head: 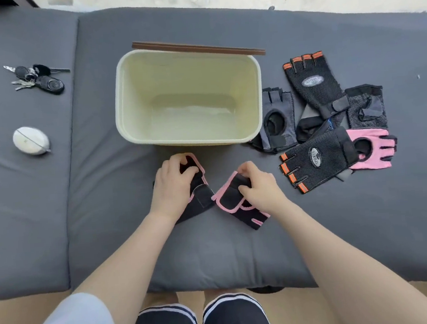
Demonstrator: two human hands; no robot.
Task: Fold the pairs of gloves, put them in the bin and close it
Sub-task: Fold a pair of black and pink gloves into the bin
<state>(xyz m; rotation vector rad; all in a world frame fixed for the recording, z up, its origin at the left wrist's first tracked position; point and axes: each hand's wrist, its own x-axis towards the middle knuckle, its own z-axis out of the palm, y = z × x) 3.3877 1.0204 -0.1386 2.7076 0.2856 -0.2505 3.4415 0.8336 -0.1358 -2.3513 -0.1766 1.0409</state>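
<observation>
A cream plastic bin (125, 112) stands open and empty with its brown lid (197, 48) just behind it, two black pink-trimmed gloves (230, 199) lie in front, and a heap of black, grey and pink fingerless gloves (319, 116) lies right.

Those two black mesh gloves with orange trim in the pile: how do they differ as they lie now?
The upper mesh glove points its fingers away from the person; the lower mesh glove points its fingers toward the left. The upper one lies clear on top; the lower one overlaps a pink glove. Both show an oval badge and orange-tipped finger stubs.
</observation>
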